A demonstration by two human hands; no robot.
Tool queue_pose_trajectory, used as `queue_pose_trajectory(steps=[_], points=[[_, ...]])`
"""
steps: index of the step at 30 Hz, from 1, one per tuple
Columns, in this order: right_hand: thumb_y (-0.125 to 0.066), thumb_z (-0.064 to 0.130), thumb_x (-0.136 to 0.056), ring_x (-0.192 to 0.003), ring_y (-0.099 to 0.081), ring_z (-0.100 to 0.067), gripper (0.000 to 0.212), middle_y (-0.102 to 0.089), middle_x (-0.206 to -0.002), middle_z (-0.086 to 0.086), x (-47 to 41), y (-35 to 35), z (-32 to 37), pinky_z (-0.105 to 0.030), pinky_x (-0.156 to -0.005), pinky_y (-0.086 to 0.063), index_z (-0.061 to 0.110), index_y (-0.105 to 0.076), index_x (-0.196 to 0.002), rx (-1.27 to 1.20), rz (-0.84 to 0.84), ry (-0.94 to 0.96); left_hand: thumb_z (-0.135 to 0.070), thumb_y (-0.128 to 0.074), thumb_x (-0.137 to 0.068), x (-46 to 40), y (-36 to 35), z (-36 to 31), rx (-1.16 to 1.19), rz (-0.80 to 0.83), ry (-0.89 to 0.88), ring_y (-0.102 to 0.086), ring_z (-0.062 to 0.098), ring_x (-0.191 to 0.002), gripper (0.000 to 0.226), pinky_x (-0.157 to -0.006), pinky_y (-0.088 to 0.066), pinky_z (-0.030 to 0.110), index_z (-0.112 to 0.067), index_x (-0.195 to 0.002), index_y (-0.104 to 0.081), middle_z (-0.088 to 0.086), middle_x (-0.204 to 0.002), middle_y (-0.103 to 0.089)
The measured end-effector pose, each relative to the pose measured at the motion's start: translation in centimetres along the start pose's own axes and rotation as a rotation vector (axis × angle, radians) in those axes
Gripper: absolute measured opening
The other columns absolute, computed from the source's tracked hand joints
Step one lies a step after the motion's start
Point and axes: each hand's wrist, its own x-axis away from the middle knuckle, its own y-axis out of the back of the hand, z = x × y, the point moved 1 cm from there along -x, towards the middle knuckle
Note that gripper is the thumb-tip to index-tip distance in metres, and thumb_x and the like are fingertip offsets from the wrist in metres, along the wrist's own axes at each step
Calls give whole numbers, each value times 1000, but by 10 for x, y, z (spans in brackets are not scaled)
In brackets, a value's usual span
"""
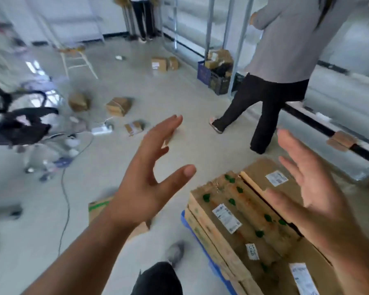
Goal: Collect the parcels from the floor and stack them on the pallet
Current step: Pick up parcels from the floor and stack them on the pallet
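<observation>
Cardboard parcels with white labels and green marks are stacked at the lower right on a blue pallet, of which only an edge shows. My left hand is raised over the floor left of the stack, fingers spread, holding nothing. My right hand hovers above the stack, fingers straight, holding nothing. Loose parcels lie on the floor: one taped box, a rounder one, a small flat one, and a pair further back. A printed box lies under my left forearm.
A person in a grey top and black trousers walks just behind the pallet. Another person stands at the far wall. A stroller, a power strip with cable, a white stool and a crate of parcels are around.
</observation>
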Motion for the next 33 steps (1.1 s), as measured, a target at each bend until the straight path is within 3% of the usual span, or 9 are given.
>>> queue_pose_trajectory(steps=[5,9,16,18,21,23,30,33], points=[[-74,51,-88,-155,-30,-11,87,-28,-169,15,-9,-70,25,-37,-117,-33,37,-29,-162,-173,257,142,-48,-70,-94,96,74,-36,-145,-244,151,-40,17,-153,70,-118,-42,52,-39,-157,-40,-10,-164,-43],[-76,42,-88,-155,-31,-10,86,-31,-168,17,-12,-132,61,-39,-114,-38,39,-31,-161,-260,404,226,-55,-69,-94,158,126,-58,-236,-412,224,-41,18,-153,73,-117,-42,49,-37,-159,-40,-7,-163,-45],[-75,33,-93,-155,-32,-12,80,-33,-168,13,-21,-199,101,-42,-114,-38,35,-33,-161,-320,484,277,-62,-67,-95,219,185,-70,-291,-545,231,-42,19,-153,74,-114,-43,45,-38,-160,-41,-10,-163,-46],[-74,36,-90,-155,-32,-13,83,-32,-168,13,-21,-216,110,-43,-112,-40,34,-31,-162,-300,506,280,-62,-68,-94,229,202,-69,-282,-561,232,-41,20,-153,74,-114,-43,44,-38,-159,-42,-8,-163,-45],[-75,60,-86,-154,-33,-10,91,-32,-168,15,-21,-243,125,-41,-109,-42,36,-30,-162,-301,502,247,-55,-70,-93,241,229,-63,-273,-561,233,-40,19,-153,71,-115,-43,44,-40,-157,-43,-8,-163,-45],[-74,66,-84,-153,-34,-8,94,-33,-167,16,-21,-257,133,-40,-108,-43,36,-31,-162,-280,480,235,-50,-70,-92,242,244,-57,-262,-546,227,-39,18,-154,70,-116,-43,46,-40,-157,-43,-11,-164,-44],[-73,70,-82,-154,-33,-8,95,-32,-167,19,-30,-285,142,-41,-107,-43,39,-30,-161,-215,436,171,-47,-70,-93,213,271,-23,-206,-405,235,-39,19,-154,75,-118,-43,51,-29,-159,-40,-7,-163,-44],[-73,68,-82,-152,-34,-5,93,-31,-166,23,-41,-287,133,-48,-109,-45,44,-29,-161,-186,403,134,-49,-70,-93,193,274,-3,-186,-362,222,-38,21,-155,75,-117,-44,52,-31,-159,-40,-7,-164,-42]])
